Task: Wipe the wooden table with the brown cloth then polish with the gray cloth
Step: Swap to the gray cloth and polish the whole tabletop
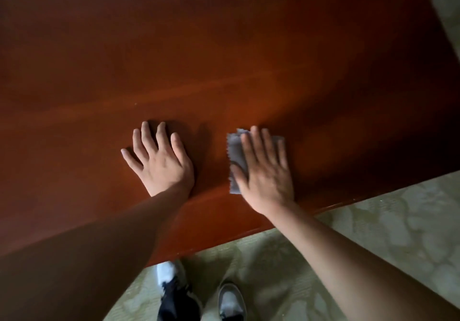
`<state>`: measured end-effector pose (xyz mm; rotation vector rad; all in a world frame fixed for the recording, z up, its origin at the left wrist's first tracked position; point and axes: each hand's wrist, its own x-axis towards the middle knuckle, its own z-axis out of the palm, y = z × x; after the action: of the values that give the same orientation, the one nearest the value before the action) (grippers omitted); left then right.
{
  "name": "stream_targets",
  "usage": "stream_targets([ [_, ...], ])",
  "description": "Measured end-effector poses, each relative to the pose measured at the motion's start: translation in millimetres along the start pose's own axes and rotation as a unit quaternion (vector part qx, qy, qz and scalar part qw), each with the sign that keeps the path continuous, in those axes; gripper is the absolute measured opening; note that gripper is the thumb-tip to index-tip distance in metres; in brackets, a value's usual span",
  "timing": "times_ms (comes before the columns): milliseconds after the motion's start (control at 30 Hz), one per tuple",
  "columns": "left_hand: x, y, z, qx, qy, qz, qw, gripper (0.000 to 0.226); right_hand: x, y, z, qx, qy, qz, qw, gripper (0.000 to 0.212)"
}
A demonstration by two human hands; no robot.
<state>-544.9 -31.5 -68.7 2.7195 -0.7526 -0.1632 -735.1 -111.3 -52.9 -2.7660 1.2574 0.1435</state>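
Observation:
The reddish-brown wooden table [224, 59] fills most of the view. My right hand [265, 171] lies flat, fingers spread, pressing a small gray cloth [236, 154] onto the tabletop near the front edge. Most of the cloth is under the palm, with its zigzag left edge and far corners showing. My left hand [160, 157] rests flat on the bare wood a little to the left, fingers apart, holding nothing. The right hand is slightly blurred. No brown cloth is in view.
The table's front edge [323, 208] runs diagonally from lower left to right. Below it is pale patterned floor [385, 226] and my two shoes [199, 295]. More floor shows at the top right corner [445, 2].

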Motion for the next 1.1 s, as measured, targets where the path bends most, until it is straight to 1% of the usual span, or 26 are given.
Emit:
stream_targets([
  [100,-2.1,-0.2,-1.2,-0.003,0.004,-0.007,1.0,0.059,10.2,-15.8,0.0,-0.011,-0.009,-0.075,0.997,0.075],
  [167,-0.7,1.5,-2.2,0.006,-0.001,-0.007,1.0,0.057,9.5,2.9,-2.7,-0.009,-0.011,-0.113,0.994,0.078],
  [200,-2.5,1.7,-2.0,0.011,-0.005,-0.01,1.0,0.057,6.2,19.3,-1.8,-0.012,-0.014,-0.113,0.993,0.08],
  [267,-2.9,2.0,-2.8,0.014,-0.015,-0.016,1.0,0.056,2.6,57.1,-1.7,-0.027,-0.019,-0.057,0.998,0.084],
  [367,4.8,5.1,-8.5,-0.007,0.005,-0.03,1.0,0.05,-6.4,102.6,-8.7,-0.037,-0.037,0.081,0.995,0.089],
  [467,40.3,-2.3,-12.9,-0.036,0.04,-0.06,0.997,0.044,-8.1,95.6,-9.9,-0.021,-0.049,0.162,0.985,0.089],
  [533,70.9,-18.8,-14.9,-0.025,0.049,-0.072,0.996,0.043,-0.5,68.8,-9.0,-0.013,-0.044,0.178,0.983,0.088],
  [600,97.0,-36.2,-17.0,-0.008,0.049,-0.089,0.995,0.046,9.9,35.9,-7.6,-0.012,-0.038,0.152,0.987,0.085],
  [667,112.6,-46.1,-18.4,-0.014,0.035,-0.108,0.993,0.052,29.7,-2.2,-7.5,-0.013,-0.038,0.113,0.993,0.084],
  [733,119.0,-48.9,-20.4,-0.057,0.032,-0.136,0.989,0.057,52.4,-48.4,-6.0,-0.011,-0.041,0.068,0.997,0.083],
  [900,125.6,-44.9,-30.0,-0.191,0.066,-0.202,0.958,0.065,111.9,-153.5,-3.3,0.008,-0.035,-0.075,0.997,0.079],
  [1000,128.0,-46.8,-37.1,-0.272,0.068,-0.229,0.932,0.066,137.8,-176.9,-2.5,0.018,-0.019,-0.134,0.991,0.074],
  [1033,127.9,-47.4,-38.7,-0.286,0.062,-0.229,0.928,0.066,143.7,-177.4,-2.0,0.025,-0.009,-0.15,0.988,0.072],
  [1100,126.5,-48.5,-40.7,-0.275,0.052,-0.217,0.935,0.068,150.6,-170.6,-0.4,0.041,0.008,-0.18,0.983,0.072],
])
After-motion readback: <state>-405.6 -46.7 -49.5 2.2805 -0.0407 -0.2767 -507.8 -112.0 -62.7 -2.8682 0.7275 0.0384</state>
